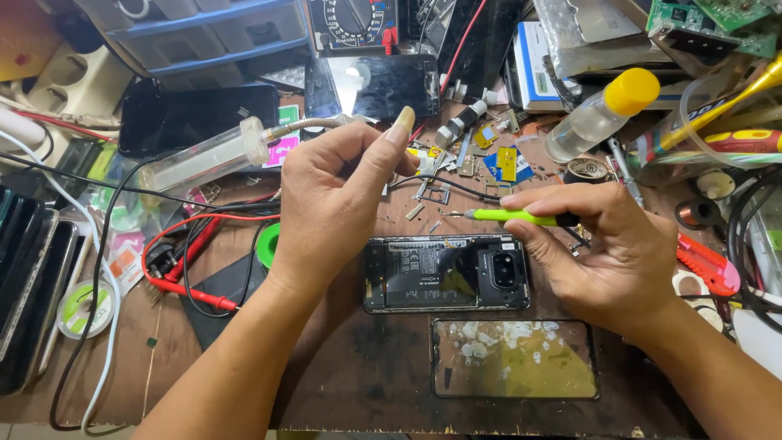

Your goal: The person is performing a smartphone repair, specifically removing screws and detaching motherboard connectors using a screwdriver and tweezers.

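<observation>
My right hand (599, 253) grips a small screwdriver with a lime-green handle (513, 217), its tip pointing left just above the top edge of an opened phone. The opened phone (444, 274) lies face down on the wooden bench, back cover off, battery and camera module showing. My left hand (334, 204) hovers left of the phone with fingers curled and thumb raised, close to a bent metal nozzle of a clear syringe (208, 156); I cannot tell whether it pinches anything. The removed back cover (515, 358) lies below the phone, with glue residue on it.
Red and black probe leads (191, 269) trail at the left. Stacked phones (32, 277) sit at the far left edge. A yellow-capped clear bottle (599, 114), a multimeter (354, 23), a dark phone (199, 118), small parts (489, 155) and a red cutter (709, 265) crowd the bench.
</observation>
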